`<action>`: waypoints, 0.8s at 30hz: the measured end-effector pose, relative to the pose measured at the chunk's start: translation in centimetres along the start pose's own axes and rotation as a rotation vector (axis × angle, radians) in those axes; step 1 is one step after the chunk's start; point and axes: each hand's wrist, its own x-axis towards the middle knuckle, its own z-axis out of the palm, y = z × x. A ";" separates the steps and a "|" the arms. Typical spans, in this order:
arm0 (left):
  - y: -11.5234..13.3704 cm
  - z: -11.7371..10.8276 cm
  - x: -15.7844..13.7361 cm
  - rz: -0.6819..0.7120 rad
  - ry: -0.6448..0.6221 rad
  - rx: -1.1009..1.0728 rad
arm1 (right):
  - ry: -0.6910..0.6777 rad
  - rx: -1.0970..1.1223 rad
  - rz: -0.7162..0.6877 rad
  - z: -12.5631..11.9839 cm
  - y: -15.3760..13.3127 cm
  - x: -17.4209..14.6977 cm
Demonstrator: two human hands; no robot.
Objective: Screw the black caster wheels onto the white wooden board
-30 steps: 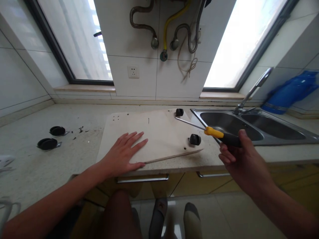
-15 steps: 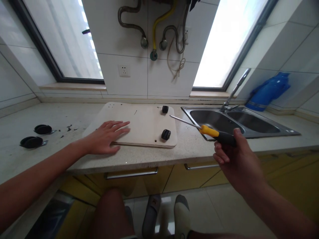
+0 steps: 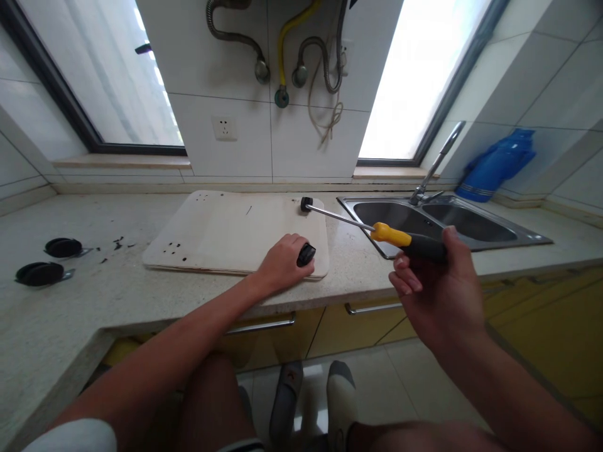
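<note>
A pale wooden board (image 3: pixel 221 232) with rounded corners and small holes lies flat on the counter. Two black casters stand on its right end: a far caster (image 3: pixel 306 203) and a near caster (image 3: pixel 306 254). My left hand (image 3: pixel 282 260) is closed around the near caster, its fingertips partly hidden behind it. In my right hand (image 3: pixel 450 295) is a screwdriver (image 3: pixel 391 234) with a yellow and black handle, held above the counter by the sink. Its shaft points left, and the tip appears at the far caster; whether they touch I cannot tell.
Two loose black casters, one farther back (image 3: pixel 63 247) and one nearer (image 3: pixel 42 274), lie at the left beside dark scraps (image 3: pixel 117 242). A steel sink (image 3: pixel 348 207) with a faucet (image 3: pixel 438 160) is at the right, near a blue bundle (image 3: pixel 497 164). Drawer handles (image 3: pixel 261 326) line the counter's front.
My left hand has moved right from lying on the board to the near caster and closed on it. The screwdriver has shifted slightly left, its tip now over the far caster. The view has shifted slightly.
</note>
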 end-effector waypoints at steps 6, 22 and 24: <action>-1.1 -2.9 -2.8 0.119 -0.072 -0.103 | 0.017 -0.017 0.054 0.2 0.4 0.9; -6.0 -9.5 -9.2 0.306 -0.033 -0.180 | -0.740 -0.560 -0.881 7.3 1.2 3.9; -6.0 -9.2 -9.4 0.303 0.000 -0.173 | -0.847 -0.614 -0.971 9.8 1.8 3.7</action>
